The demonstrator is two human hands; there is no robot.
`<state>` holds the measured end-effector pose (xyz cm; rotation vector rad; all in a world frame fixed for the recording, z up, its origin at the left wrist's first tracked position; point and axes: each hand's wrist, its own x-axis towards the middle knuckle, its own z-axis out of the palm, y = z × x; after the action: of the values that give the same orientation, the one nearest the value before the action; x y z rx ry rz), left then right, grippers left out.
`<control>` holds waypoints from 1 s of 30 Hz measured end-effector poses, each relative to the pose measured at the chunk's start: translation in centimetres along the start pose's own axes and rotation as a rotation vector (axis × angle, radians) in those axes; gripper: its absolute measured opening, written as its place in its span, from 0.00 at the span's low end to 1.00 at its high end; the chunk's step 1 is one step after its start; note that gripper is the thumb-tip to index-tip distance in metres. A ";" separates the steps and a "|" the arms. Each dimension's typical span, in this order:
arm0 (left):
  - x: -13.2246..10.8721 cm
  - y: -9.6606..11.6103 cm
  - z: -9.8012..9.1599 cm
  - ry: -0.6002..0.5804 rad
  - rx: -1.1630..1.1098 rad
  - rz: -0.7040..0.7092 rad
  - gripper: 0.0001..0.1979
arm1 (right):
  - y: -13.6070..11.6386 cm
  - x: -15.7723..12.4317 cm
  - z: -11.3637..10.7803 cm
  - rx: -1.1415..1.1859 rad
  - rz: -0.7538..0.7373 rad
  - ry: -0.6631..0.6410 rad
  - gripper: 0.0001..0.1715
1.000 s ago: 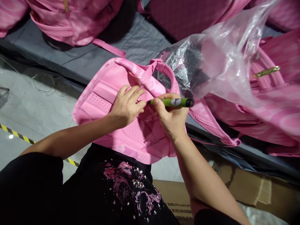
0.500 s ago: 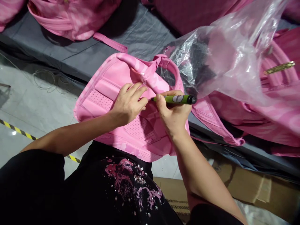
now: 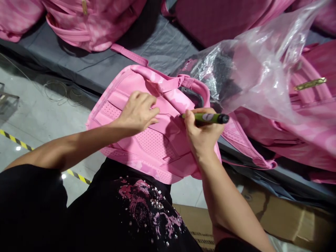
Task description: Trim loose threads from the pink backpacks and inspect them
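1. Since the earlier frame, the right hand (image 3: 203, 134) and its green marker (image 3: 206, 118) have been shifted rightward, so that a gap is now seen between the marker tip and the left hand (image 3: 136, 113), where the two were almost touching.
2. The marker is gripped by the closed fingers of the right hand – held nearly level, its dark cap end pointing right and its tip set against the pink backpack (image 3: 154, 140).
3. The left hand is laid flat on the backpack's padded back panel, fingers slightly curled and closed on nothing.
4. The backpack is rested against the person's lap and the edge of the grey table (image 3: 110, 68), back panel up, beneath both hands.
5. A clear plastic bag (image 3: 257, 70) is seen just beyond the marker – above the backpack's top handle (image 3: 194, 85).
6. More pink backpacks (image 3: 91, 21) are laid on the table, and a cardboard box (image 3: 286, 217) is seen below the right forearm.
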<state>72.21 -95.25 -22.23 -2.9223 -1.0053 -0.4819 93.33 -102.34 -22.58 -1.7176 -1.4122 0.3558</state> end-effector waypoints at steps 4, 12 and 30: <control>-0.7 -1.7 -1.8 -0.040 0.082 0.024 0.18 | -0.9 -0.6 0.6 0.170 -0.132 -0.119 0.14; -3.8 -4.7 -5.5 -0.042 0.038 0.097 0.21 | -1.2 -1.5 4.6 0.007 -0.460 -0.246 0.17; 4.3 -3.8 -2.5 -0.263 0.086 0.030 0.54 | -1.8 -2.8 2.5 0.148 -0.629 -0.252 0.18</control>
<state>72.46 -89.89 -18.95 -2.9712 -0.9751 -0.0512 89.59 -103.84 -23.53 -1.0591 -1.9659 0.3177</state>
